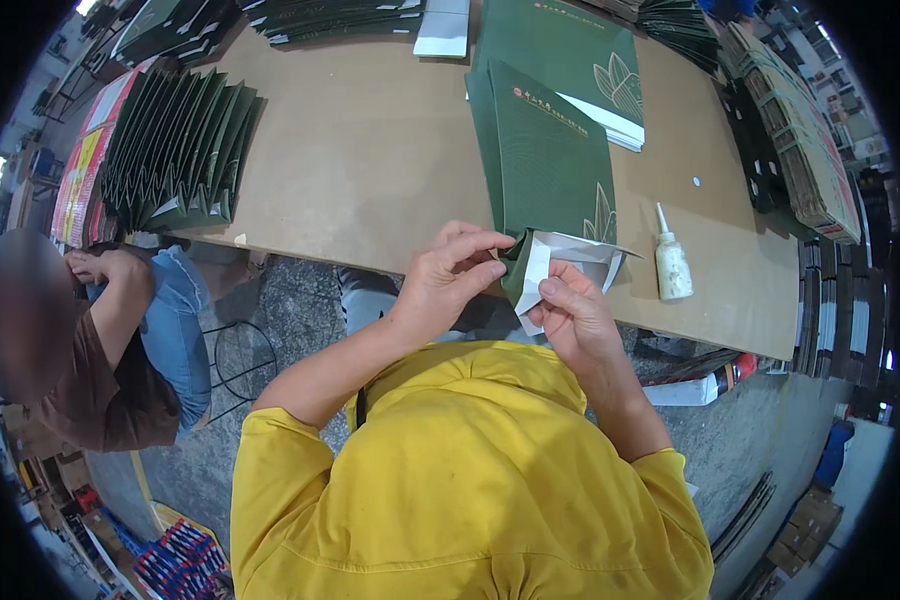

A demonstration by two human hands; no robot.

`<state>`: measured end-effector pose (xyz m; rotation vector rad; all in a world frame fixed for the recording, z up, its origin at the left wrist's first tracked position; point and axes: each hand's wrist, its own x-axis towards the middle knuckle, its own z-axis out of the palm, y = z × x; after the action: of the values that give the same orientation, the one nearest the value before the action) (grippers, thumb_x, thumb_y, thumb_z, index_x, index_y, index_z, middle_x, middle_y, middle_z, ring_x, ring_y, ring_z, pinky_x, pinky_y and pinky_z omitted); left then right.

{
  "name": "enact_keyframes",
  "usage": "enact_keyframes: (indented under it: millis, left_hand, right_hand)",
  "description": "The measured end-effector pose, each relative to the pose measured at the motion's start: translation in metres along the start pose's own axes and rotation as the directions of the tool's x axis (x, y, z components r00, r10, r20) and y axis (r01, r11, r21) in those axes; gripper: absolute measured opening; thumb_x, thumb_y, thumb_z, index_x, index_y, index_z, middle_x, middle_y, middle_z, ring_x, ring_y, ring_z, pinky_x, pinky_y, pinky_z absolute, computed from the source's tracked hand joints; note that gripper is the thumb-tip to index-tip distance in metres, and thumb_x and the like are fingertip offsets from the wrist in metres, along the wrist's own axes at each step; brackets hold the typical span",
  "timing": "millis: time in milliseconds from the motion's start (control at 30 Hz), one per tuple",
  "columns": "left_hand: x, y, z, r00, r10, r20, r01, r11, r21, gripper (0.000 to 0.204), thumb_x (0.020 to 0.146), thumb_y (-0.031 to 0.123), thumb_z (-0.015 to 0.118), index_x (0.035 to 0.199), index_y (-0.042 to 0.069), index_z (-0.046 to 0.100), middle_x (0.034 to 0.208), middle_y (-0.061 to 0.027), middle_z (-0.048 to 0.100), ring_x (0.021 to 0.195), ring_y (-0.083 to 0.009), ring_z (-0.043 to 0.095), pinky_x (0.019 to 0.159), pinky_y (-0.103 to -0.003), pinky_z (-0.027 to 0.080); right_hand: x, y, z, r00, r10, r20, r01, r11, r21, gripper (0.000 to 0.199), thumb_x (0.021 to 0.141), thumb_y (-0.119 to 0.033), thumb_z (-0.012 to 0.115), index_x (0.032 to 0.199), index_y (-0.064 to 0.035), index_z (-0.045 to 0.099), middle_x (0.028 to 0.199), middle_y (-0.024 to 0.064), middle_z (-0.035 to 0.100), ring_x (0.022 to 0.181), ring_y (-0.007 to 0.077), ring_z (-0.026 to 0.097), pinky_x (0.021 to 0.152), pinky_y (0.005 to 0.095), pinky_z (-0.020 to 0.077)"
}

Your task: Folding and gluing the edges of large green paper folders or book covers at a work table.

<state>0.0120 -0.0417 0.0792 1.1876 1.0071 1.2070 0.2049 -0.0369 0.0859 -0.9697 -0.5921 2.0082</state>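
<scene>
Green paper bag (pixel 555 170) – both hands' fingers (pixel 490 262) pinch its white bottom fold (pixel 570 262) – may crease crooked if the pinch slips.

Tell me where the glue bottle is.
In the head view the glue bottle stands upright near the table's front edge, on the person's right, just right of the green bag that both hands are folding.

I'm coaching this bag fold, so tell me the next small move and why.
Probably press the white inner flap flat with the right hand while the left hand pinches the flat green paper bag: the bottom fold stands open, and the small white glue bottle stands untouched.
</scene>
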Motion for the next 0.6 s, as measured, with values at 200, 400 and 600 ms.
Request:
enact_keyframes:
  millis: [200, 400, 600]
  left_hand:
    - [0.008, 0.006, 0.014, 0.991, 0.129, 0.028, -0.132, 0.972, 0.194, 0.016, 0.083, 0.003, 0.064, 0.099, 0.003, 0.066, 0.081, -0.0056, 0.055, 0.071, -0.0124, 0.056, 0.062, -0.024, 0.046]
    - [0.011, 0.003, 0.023, 0.932, 0.361, 0.041, -0.337, 0.816, 0.470, 0.014, 0.082, 0.001, 0.064, 0.096, 0.001, 0.065, 0.082, -0.0070, 0.059, 0.069, -0.0125, 0.060, 0.060, -0.024, 0.050]
    - [0.014, -0.008, 0.029, 0.900, 0.435, 0.010, -0.374, 0.760, 0.531, 0.018, 0.081, 0.001, 0.066, 0.098, 0.003, 0.063, 0.078, -0.0088, 0.059, 0.065, -0.0141, 0.058, 0.056, -0.026, 0.048]
  right_hand:
    - [-0.007, -0.008, -0.010, 0.998, -0.021, -0.054, 0.020, 1.000, -0.004, 0.026, 0.084, -0.005, 0.062, 0.109, 0.0000, 0.054, 0.096, 0.0085, 0.065, 0.079, 0.0137, 0.063, 0.065, 0.0250, 0.0532]
    - [-0.011, -0.008, -0.006, 0.977, -0.156, -0.148, 0.148, 0.987, -0.063, 0.021, 0.084, -0.004, 0.062, 0.104, -0.0001, 0.056, 0.097, 0.0088, 0.064, 0.084, 0.0139, 0.062, 0.074, 0.0266, 0.0510]
    - [-0.015, -0.006, -0.007, 0.949, -0.289, -0.123, 0.280, 0.956, -0.086, 0.020, 0.085, -0.003, 0.060, 0.104, 0.0010, 0.055, 0.098, 0.0104, 0.064, 0.090, 0.0158, 0.061, 0.086, 0.0302, 0.0474]
